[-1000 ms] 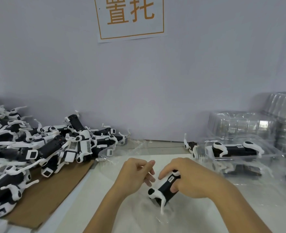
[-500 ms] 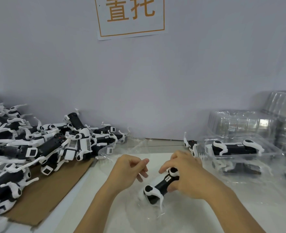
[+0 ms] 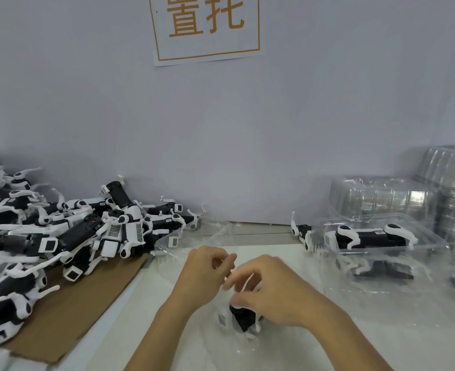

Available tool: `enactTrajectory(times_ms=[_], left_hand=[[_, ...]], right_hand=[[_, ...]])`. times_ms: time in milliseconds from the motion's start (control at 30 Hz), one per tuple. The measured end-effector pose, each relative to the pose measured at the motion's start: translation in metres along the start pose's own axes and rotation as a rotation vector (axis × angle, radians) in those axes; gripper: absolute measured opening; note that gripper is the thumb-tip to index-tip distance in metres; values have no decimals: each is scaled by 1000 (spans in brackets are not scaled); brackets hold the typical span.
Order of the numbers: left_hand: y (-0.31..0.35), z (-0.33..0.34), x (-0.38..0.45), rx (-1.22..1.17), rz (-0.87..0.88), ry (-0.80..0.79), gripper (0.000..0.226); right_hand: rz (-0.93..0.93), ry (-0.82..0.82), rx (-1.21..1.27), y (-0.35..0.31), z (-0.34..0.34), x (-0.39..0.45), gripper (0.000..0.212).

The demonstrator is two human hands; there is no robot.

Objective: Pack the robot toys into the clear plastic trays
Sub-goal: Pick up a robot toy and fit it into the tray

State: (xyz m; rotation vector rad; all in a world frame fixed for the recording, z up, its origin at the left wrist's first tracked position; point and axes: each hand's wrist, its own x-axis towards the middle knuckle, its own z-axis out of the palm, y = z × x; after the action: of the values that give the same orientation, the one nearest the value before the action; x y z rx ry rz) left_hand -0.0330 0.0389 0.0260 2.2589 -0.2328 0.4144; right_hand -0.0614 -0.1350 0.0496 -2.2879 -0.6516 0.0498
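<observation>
On a white table point(image 3: 288, 352) before a pale wall point(image 3: 274, 135), the right hand point(image 3: 271, 295) curls over a robot toy point(image 3: 243, 318) standing in a clear tray point(image 3: 221, 341). The left hand point(image 3: 205, 277), just beside it, has its fingers curled; whether it holds anything, I cannot tell. Loose toys point(image 3: 73, 236) lie piled left of the hands, filled trays point(image 3: 376, 247) to their right.

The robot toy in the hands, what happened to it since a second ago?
The right hand turned the robot toy from lying slanted to standing on end and drew it nearer. The left hand stayed beside it. The toy pile and packed trays didn't move.
</observation>
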Motion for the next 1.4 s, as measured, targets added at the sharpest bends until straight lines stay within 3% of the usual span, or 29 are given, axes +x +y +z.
enactTrajectory(times_ms=[167,200,267,300,400,467,600,667,767,833,933,1033,1167,1267,1300,1367,1400], left_hand=[[3,-1,0,104,67,-8,24],[9,-3,0,145,80,-28,23],[27,-6,-1,196,101,-112,23],[36,-6,-3,226,89,-190,32],[62,9,-15,431,-78,-585,100],[73,24,-23,574,-61,-708,108],[69,26,-20,504,45,-531,92],[63,13,-14,205,-19,-411,80],[53,-14,-5,-242,-21,-60,46],[48,-32,-1,-518,-98,71,42],[40,-46,-1,-1091,-217,70,51],[37,-50,-5,-1365,-240,41,54],[35,-52,-6,-1305,-222,-46,44],[36,-50,-12,-1208,-126,-99,37],[41,-51,-12,-1179,-86,-132,42],[55,-52,-3,-947,-118,-162,73],[54,-59,-12,-829,-58,-262,80]], right_hand=[[38,-76,84,3,-4,-2,18],[35,-50,167,4,-11,-3,22],[22,150,279,7,-29,-6,33],[14,291,300,9,-39,-7,36],[-26,545,348,15,-62,-9,38],[-33,602,386,18,-69,-11,37],[-44,766,409,19,-72,-13,38],[-22,945,468,16,-71,-9,36],[85,1123,601,10,-60,-4,33],[94,949,654,6,-48,-1,31],[-73,502,518,-7,-24,0,26],[-203,369,361,-18,-2,3,25],[-196,433,304,-17,-10,4,17],[-191,591,402,-13,-19,5,18],[-175,616,457,-11,-22,5,19],[-128,584,499,-8,-30,4,21],[-85,535,490,-5,-34,2,21]])
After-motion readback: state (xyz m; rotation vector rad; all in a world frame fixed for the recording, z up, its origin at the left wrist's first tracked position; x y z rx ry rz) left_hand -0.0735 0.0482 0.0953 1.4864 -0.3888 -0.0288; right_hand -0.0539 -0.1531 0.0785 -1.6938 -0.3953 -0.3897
